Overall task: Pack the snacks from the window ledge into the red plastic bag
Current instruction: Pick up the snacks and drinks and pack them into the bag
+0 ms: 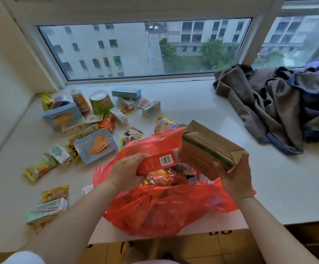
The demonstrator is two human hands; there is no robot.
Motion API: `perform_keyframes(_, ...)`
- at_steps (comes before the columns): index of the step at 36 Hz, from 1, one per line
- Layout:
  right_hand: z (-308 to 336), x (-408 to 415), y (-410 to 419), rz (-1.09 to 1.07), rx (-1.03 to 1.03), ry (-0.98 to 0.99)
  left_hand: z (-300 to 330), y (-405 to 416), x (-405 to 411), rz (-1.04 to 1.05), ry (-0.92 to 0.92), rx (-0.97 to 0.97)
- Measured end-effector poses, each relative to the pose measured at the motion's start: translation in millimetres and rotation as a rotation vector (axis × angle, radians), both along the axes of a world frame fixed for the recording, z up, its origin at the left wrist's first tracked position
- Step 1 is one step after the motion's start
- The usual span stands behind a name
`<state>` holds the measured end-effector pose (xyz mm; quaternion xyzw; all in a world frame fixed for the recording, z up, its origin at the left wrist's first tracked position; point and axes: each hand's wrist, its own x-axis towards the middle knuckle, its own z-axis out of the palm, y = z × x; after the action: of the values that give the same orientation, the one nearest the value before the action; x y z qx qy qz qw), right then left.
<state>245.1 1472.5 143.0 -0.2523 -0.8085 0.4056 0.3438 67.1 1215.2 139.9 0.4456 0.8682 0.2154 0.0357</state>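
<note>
The red plastic bag (160, 210) lies open on the white window ledge (193, 103), with several wrapped snacks inside it. My left hand (125, 171) grips a small red carton (157, 161) over the bag's mouth. Just to the right, my right hand (232, 176) holds a brown cardboard box (208, 147) with a green stripe, tilted above the bag's opening. Many snacks remain scattered on the ledge to the left: blue boxes (95, 145), a green cup (101, 101), an orange bottle (80, 101), small white cartons and yellow packets (38, 169).
A heap of grey and blue clothes (280, 105) covers the right side of the ledge. The window (145, 48) runs along the back. A teal box (46, 210) and a yellow packet (55, 193) lie near the front left edge.
</note>
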Motion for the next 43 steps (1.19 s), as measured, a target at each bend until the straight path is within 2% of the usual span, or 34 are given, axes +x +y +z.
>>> perform_keyframes(4, 8, -14, 5, 0.091, 0.034, 0.055, -14, 5, -6, 0.009, 0.027, -0.273)
perform_keyframes(10, 5, -26, 14, 0.296, 0.168, 0.086, -27, 12, -12, 0.083, 0.141, -0.399)
perform_keyframes(18, -8, -35, 10, 0.382, 0.39, -0.011, -36, 10, -19, 0.109, 0.194, -0.429)
perform_keyframes(23, -18, -30, 11, 0.397, 0.461, -0.102, -35, -4, -13, 0.144, 0.2, -0.374)
perform_keyframes(26, -22, -28, 11, 0.394, 0.473, -0.151, -37, -10, -12, 0.139, 0.185, -0.437)
perform_keyframes(29, -21, -29, 7, 0.427, 0.518, -0.17, -33, -15, -8, 0.051, 0.186, -0.477)
perform_keyframes(32, -19, -34, 1, 0.454, 0.563, -0.186, -40, -18, -8, -0.096, 0.314, -0.534)
perform_keyframes(35, -21, -39, -2, 0.472, 0.559, -0.217, -35, -15, -3, -0.092, 0.287, -0.572)
perform_keyframes(39, -25, -40, -4, 0.558, 0.616, -0.272, -42, -17, -6, 0.052, 0.154, -0.667)
perform_keyframes(43, -28, -42, -5, 0.592, 0.697, -0.324, -49, -17, 2, 0.047, 0.079, -0.705)
